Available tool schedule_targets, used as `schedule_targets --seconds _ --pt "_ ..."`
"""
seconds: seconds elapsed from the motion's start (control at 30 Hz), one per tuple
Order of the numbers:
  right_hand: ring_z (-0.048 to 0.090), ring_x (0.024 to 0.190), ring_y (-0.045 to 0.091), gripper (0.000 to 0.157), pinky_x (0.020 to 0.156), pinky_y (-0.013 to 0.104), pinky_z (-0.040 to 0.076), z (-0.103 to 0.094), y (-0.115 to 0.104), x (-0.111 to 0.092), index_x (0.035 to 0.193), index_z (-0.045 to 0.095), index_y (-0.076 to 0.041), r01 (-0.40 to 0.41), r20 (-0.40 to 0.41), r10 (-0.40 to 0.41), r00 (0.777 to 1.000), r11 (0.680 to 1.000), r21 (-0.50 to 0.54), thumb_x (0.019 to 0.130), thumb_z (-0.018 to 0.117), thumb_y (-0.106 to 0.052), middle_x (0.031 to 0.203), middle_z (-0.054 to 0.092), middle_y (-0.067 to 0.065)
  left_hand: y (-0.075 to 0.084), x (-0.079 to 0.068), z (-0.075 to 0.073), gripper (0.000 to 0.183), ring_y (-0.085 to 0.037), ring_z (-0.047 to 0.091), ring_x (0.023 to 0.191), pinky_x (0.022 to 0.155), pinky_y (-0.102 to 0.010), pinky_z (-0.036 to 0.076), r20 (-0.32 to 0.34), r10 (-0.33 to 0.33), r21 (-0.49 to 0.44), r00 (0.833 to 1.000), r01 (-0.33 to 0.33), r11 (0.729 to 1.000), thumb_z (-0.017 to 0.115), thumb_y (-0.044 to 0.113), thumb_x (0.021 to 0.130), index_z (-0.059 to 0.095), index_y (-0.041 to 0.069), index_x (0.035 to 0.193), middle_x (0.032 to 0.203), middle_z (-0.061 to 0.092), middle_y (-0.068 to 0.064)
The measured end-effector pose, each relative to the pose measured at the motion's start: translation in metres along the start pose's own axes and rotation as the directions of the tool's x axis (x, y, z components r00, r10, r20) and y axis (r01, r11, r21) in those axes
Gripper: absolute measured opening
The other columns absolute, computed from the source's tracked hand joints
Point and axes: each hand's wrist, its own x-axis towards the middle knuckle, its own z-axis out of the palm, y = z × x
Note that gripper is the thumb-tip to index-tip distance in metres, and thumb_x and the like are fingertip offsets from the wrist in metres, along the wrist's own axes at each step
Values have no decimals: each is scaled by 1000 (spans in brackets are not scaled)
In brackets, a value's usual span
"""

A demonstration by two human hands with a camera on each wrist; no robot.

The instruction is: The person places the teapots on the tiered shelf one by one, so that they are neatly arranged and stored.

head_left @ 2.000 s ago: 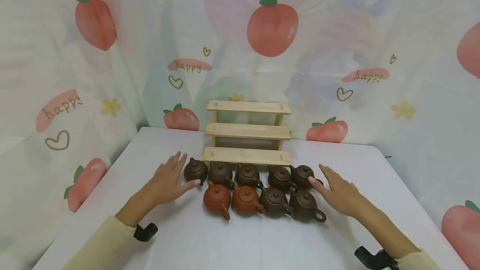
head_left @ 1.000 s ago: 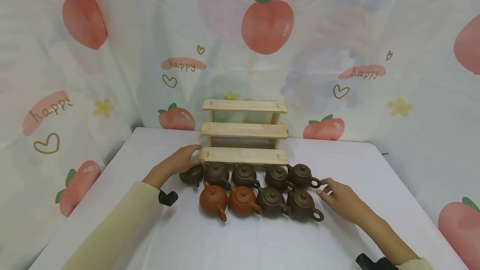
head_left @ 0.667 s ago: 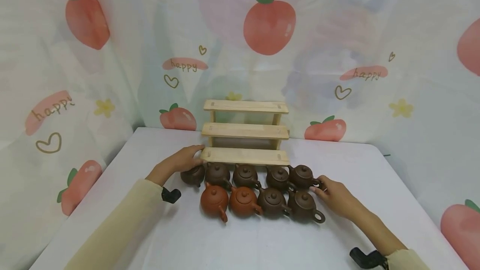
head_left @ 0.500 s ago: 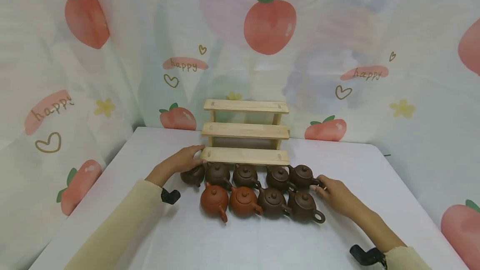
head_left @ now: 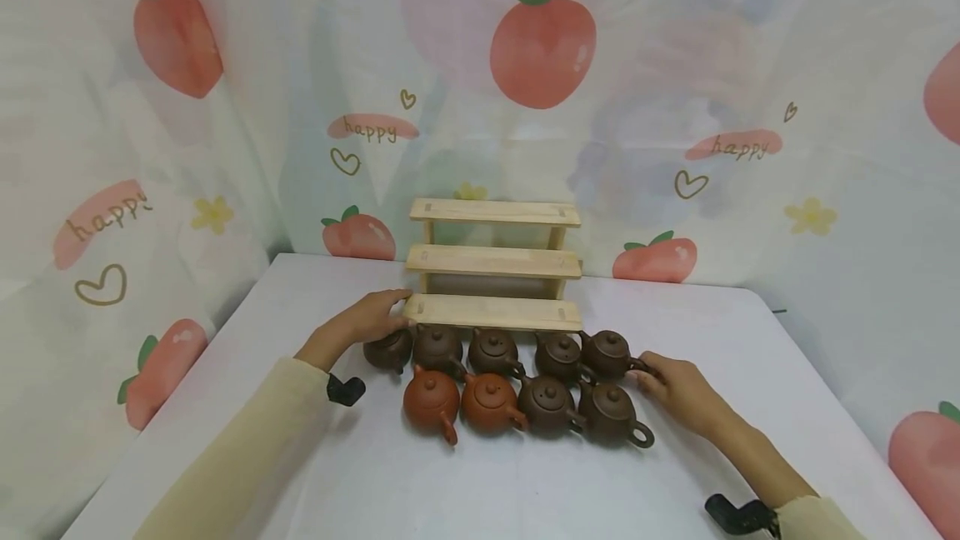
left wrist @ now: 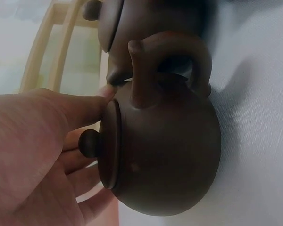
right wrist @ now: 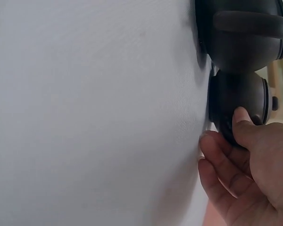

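Note:
My left hand [head_left: 363, 319] is at the leftmost dark brown teapot [head_left: 386, 354] of the back row. In the left wrist view, its thumb lies along the lid side of this teapot [left wrist: 165, 155], and its fingers reach round the far side behind the lid knob [left wrist: 89, 143]. At the other end of the row, my right hand [head_left: 681, 387] pinches the handle of the rightmost dark brown teapot [head_left: 606, 350]. The right wrist view has that thumb against the teapot [right wrist: 238, 92], with fingers curled beneath the handle, which is mostly hidden. Both teapots stand on the table.
A three-step wooden rack [head_left: 495, 311] stands right behind the back row. More dark teapots [head_left: 494, 352] fill that row. In front sit two reddish-brown teapots [head_left: 431, 400] and two dark ones [head_left: 609, 412]. A white cloth [head_left: 480, 498] covers the table; a printed curtain hangs behind.
Two seconds ago both hands lay spread beside the teapots. The left has moved inward over the leftmost teapot; the right has closed on the rightmost back teapot's handle. The teapots have not visibly moved.

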Motion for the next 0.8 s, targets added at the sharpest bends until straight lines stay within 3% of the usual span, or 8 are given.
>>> schedule_targets --seconds 0.2,0.5,0.8 --pt "49 73 7 17 65 26 38 -3 0 -1 88 61 -19 -61 20 61 998 998 9 100 73 -15 72 52 -14 0 1 1 62 -47 47 145 122 -58 38 -2 -9 -3 1000 9 1000 65 22 106 43 -8 155 154 50 -31" --pt "56 72 5 10 63 26 44 -13 8 -1 91 68 -15 -91 -17 91 996 995 28 101 72 -16 72 64 -11 2 2 1 63 -46 50 143 120 -57 40 -4 -15 -3 1000 15 1000 65 24 106 43 -7 155 152 52 -31" --pt "72 79 26 14 64 35 49 -44 3 30 95 70 -8 -143 -20 144 989 990 16 105 67 -17 79 75 3 5 0 -2 62 -45 50 143 121 -57 39 3 -38 -10 999 38 999 65 24 106 44 -6 156 153 53 -30"
